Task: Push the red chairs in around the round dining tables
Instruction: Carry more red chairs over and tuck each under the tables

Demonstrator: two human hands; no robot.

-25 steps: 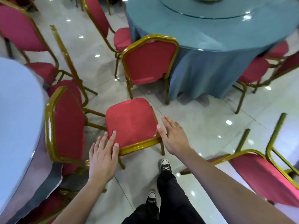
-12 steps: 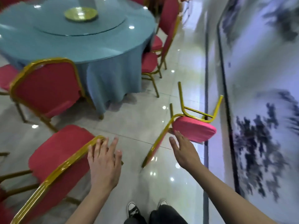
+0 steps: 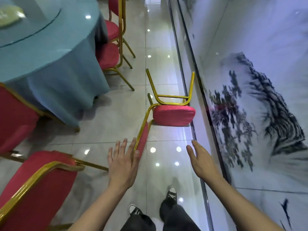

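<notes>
A red chair with a gold frame lies tipped over [image 3: 174, 115] on the floor by the wall, its back flat on the tiles and its legs pointing away from me. My left hand [image 3: 123, 161] is open, fingers spread, right at the top edge of that chair's back; contact is unclear. My right hand [image 3: 200, 161] is open and holds nothing, in front of the wall. The round table with a blue cloth [image 3: 50, 52] stands at upper left. Another red chair [image 3: 36, 187] is at lower left, one [image 3: 15, 117] against the table.
Two more red chairs [image 3: 108, 54] are tucked at the table's right side. A glass turntable [image 3: 30, 22] sits on the tabletop. A wall with an ink mountain painting [image 3: 250, 105] runs along the right. My feet in dark sneakers [image 3: 171, 194] stand on the glossy tiled floor.
The view has swung right from the chairs by the table to the overturned chair by the wall. Both hands left the first chair's seat and have come nearer the fallen chair.
</notes>
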